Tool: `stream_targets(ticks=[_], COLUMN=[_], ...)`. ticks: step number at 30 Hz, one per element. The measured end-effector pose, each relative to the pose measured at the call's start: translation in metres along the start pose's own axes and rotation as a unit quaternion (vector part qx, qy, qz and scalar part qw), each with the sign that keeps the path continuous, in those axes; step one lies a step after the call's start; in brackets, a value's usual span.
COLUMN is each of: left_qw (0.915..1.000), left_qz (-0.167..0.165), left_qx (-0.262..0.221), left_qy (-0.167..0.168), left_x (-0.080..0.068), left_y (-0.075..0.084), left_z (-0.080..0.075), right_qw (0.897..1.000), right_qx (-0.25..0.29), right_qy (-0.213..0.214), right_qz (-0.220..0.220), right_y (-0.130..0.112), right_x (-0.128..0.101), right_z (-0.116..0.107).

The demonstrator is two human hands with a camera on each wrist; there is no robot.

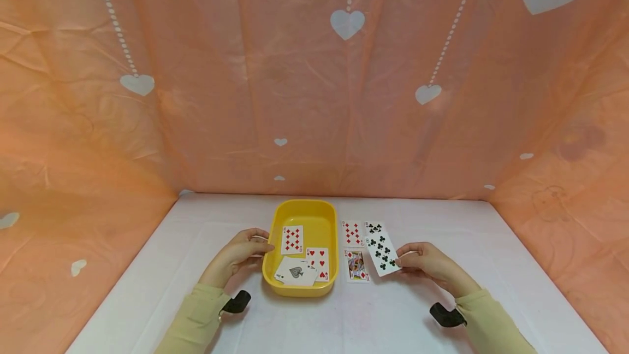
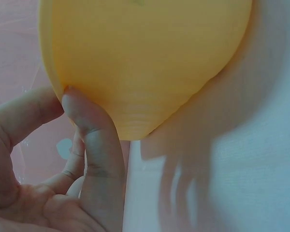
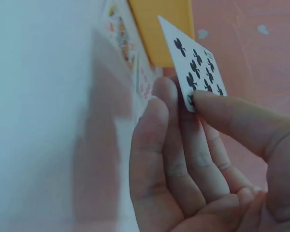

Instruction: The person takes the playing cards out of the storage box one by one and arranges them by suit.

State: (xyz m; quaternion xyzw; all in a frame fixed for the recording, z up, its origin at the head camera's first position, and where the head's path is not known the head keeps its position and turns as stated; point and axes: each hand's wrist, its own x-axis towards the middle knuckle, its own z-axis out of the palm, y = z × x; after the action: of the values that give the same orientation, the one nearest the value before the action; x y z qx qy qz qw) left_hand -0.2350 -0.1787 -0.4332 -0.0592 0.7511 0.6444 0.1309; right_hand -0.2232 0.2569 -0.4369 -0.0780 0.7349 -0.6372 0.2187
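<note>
Right hand [image 1: 432,265] pinches the eight of clubs [image 1: 382,250] by its corner, at 3 o'clock of the yellow tray [image 1: 300,209]; left hand [image 1: 241,253] grips the tray's 9 o'clock rim; table [image 1: 393,321] beneath.

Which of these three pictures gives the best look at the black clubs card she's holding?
The head view: the clubs card faces the camera whole, pinched at its corner by the right hand. The right wrist view shows the card edge-on and tilted, thumb on it. The left wrist view shows only the yellow tray, no card.
</note>
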Motion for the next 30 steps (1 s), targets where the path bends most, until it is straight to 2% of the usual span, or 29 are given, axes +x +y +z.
stream_targets(ticks=[6, 12, 25, 30], left_qw=[1.0000, 1.0000, 0.9999, 0.9999], left_qz=[-0.003, -0.004, -0.005, -0.004], left_qx=[-0.002, 0.003, 0.006, 0.008], left_qy=[0.001, 0.005, 0.013, 0.011], left_x=[0.000, 0.002, 0.002, 0.000], left_y=[0.001, 0.000, -0.001, 0.000], left_z=[0.000, 0.000, 0.001, 0.001], right_qw=[0.997, 0.994, 0.995, 0.996], right_qx=[0.044, 0.079, 0.037, 0.012], right_qy=[0.019, 0.016, 0.035, 0.037], right_qz=[0.054, 0.070, 0.090, 0.080], right_y=[0.010, 0.018, 0.029, 0.027], right_x=[-0.011, -0.013, -0.009, -0.007], right_z=[-0.001, 0.001, 0.009, 0.008])
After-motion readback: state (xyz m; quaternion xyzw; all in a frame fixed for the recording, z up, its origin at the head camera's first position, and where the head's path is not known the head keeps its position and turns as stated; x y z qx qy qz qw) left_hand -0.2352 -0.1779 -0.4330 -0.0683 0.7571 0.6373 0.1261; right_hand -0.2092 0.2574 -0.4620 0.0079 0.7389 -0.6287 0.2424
